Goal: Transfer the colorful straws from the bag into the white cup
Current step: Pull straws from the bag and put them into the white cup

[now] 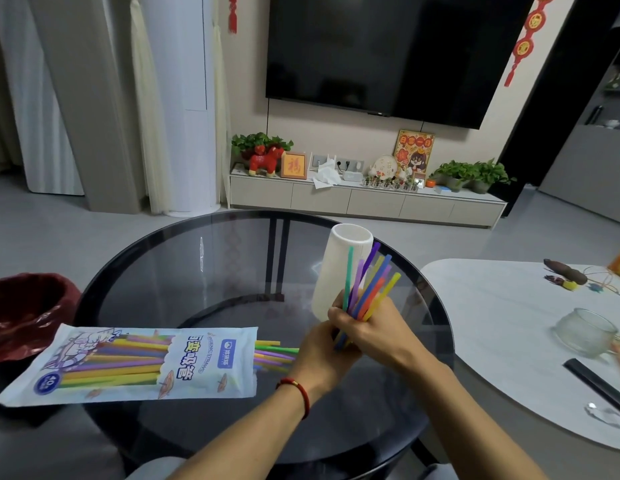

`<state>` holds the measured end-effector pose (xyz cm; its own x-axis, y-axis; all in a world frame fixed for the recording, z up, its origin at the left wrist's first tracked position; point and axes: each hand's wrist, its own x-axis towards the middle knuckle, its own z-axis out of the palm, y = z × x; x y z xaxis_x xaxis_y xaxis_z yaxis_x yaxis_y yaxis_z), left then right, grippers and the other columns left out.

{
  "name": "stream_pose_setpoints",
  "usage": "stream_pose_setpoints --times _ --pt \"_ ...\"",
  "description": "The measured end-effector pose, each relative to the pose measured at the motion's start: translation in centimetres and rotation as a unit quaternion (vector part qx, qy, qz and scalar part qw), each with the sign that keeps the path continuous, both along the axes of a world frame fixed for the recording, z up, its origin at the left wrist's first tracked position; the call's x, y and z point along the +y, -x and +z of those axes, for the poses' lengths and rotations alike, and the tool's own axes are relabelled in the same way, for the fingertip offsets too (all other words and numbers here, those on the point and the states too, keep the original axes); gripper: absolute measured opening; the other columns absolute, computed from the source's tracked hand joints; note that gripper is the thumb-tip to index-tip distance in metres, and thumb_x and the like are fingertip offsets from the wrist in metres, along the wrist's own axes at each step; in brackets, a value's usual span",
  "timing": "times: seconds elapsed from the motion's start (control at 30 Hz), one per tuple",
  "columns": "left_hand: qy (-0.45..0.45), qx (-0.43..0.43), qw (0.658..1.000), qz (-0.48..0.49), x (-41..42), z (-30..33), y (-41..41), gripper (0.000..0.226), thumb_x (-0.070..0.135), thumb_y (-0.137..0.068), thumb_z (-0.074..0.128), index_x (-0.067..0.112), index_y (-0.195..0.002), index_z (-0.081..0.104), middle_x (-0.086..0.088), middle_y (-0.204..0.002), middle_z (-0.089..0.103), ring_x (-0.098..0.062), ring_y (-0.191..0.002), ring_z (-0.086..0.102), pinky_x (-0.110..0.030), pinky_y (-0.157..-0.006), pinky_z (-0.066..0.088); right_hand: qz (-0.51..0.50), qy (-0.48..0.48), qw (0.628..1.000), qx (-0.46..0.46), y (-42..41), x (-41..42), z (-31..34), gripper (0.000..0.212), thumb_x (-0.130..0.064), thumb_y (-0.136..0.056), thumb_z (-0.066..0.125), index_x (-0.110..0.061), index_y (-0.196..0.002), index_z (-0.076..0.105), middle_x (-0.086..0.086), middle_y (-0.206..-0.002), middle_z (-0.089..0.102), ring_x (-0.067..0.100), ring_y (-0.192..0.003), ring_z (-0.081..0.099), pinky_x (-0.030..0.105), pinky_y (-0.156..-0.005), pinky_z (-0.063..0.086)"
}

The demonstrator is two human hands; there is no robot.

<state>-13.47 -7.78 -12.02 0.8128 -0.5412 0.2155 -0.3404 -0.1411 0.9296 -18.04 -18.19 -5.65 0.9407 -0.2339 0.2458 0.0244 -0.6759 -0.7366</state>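
Observation:
A tall white cup [336,268] stands on the round dark glass table [204,271]. Just in front of it my right hand [374,330] grips a bundle of colorful straws [369,282] that fan upward beside the cup's right wall. My left hand [322,355] is cupped under the bundle's lower ends, touching them. The straw bag [135,365] lies flat at the table's left front, its open end toward my hands, with several straws [273,353] sticking out of it and more still inside.
A red-lined bin [24,313] sits left of the table. At the right, a white table [509,323] carries a glass mug [585,332], a dark flat stick [596,382] and small items. A TV cabinet stands far behind.

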Motion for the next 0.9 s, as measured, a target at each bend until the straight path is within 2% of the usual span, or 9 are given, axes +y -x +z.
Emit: stream_pose_setpoints --times 0.13,0.2,0.27,0.33,0.47,0.6,0.7,0.8,0.9 --pt "-0.037 -0.012 0.999 0.010 0.5 0.2 0.1 0.019 0.021 -0.089 0.068 0.037 -0.079 0.064 0.019 -0.067 0.067 0.014 -0.070 0.064 -0.005 -0.054 0.045 0.019 -0.004 0.999 0.027 0.5 -0.6 0.1 0.015 -0.020 -0.098 0.070 -0.007 -0.089 0.073 -0.003 -0.071 0.071 0.006 -0.053 0.068 0.017 -0.048 0.054" --pt "-0.034 -0.014 0.999 0.004 1.2 0.8 0.0 0.011 0.026 -0.084 0.074 0.035 -0.090 0.070 0.015 -0.081 0.073 0.008 -0.078 0.067 -0.006 -0.062 0.048 0.020 -0.023 1.000 0.006 0.9 -1.2 1.0 0.021 -0.016 -0.100 0.067 -0.006 -0.082 0.073 0.005 -0.065 0.072 0.012 -0.046 0.064 0.027 -0.046 0.055" --pt "-0.019 -0.033 0.999 -0.020 1.9 1.7 -0.2 0.047 0.028 -0.079 0.078 0.034 -0.121 0.061 0.011 -0.111 0.068 -0.001 -0.101 0.064 -0.014 -0.083 0.050 0.005 -0.072 0.996 -0.054 1.3 -2.3 2.7 0.026 -0.012 -0.101 0.065 -0.006 -0.076 0.072 0.017 -0.062 0.069 0.019 -0.045 0.059 0.033 -0.045 0.051" --pt "0.010 -0.083 0.996 0.023 2.7 2.7 -0.6 0.075 0.026 -0.072 0.075 0.030 -0.139 0.043 0.006 -0.128 0.051 -0.009 -0.117 0.050 -0.023 -0.099 0.044 -0.036 -0.164 0.975 -0.144 1.5 -4.0 5.0 0.026 -0.011 -0.097 0.064 -0.006 -0.073 0.072 0.015 -0.059 0.064 0.020 -0.046 0.055 0.029 -0.043 0.046" --pt "0.083 -0.052 0.987 0.131 4.1 3.7 -1.3 0.069 0.021 -0.070 0.070 0.032 -0.131 0.040 0.001 -0.124 0.046 -0.018 -0.115 0.046 -0.039 -0.097 0.049 -0.104 -0.275 0.915 -0.278 0.7 -6.3 9.2 0.020 -0.018 -0.090 0.067 -0.008 -0.074 0.073 0.009 -0.062 0.064 0.019 -0.046 0.053 0.028 -0.045 0.047" --pt "0.045 -0.047 0.989 0.134 4.1 3.4 -1.3 0.064 0.010 -0.078 0.077 0.026 -0.130 0.042 -0.002 -0.123 0.048 -0.019 -0.116 0.047 -0.046 -0.098 0.048 -0.146 -0.234 0.907 -0.318 -1.7 -6.4 10.8 0.021 -0.020 -0.091 0.066 -0.015 -0.071 0.072 0.003 -0.064 0.069 0.018 -0.046 0.058 0.029 -0.043 0.050" --pt "0.032 -0.056 0.987 0.145 4.1 3.0 -1.4 0.058 0.009 -0.079 0.074 0.024 -0.127 0.046 0.001 -0.120 0.052 -0.018 -0.115 0.049 -0.044 -0.098 0.048 -0.177 -0.158 0.928 -0.287 -4.0 -6.3 11.0 0.021 -0.017 -0.092 0.065 -0.018 -0.072 0.069 0.014 -0.069 0.071 0.020 -0.045 0.061 0.031 -0.044 0.053" --pt "0.006 -0.062 0.984 0.168 4.3 2.6 -1.5 0.051 0.009 -0.078 0.069 0.025 -0.122 0.049 0.003 -0.117 0.055 -0.017 -0.114 0.049 -0.035 -0.093 0.046 -0.183 -0.131 0.958 -0.177 -6.1 -6.1 10.5 0.017 -0.017 -0.089 0.067 -0.008 -0.075 0.073 0.028 -0.074 0.071 0.020 -0.048 0.060 0.029 -0.044 0.052" --pt "-0.028 -0.063 0.982 0.175 4.7 2.5 -1.9 0.045 0.010 -0.079 0.066 0.024 -0.119 0.050 0.004 -0.115 0.055 -0.017 -0.113 0.048 -0.027 -0.088 0.038 -0.144 -0.108 0.983 -0.026 -7.5 -5.7 9.8 0.031 -0.036 -0.088 0.076 -0.006 -0.097 0.078 0.012 -0.073 0.063 0.017 -0.055 0.048 0.027 -0.043 0.041"
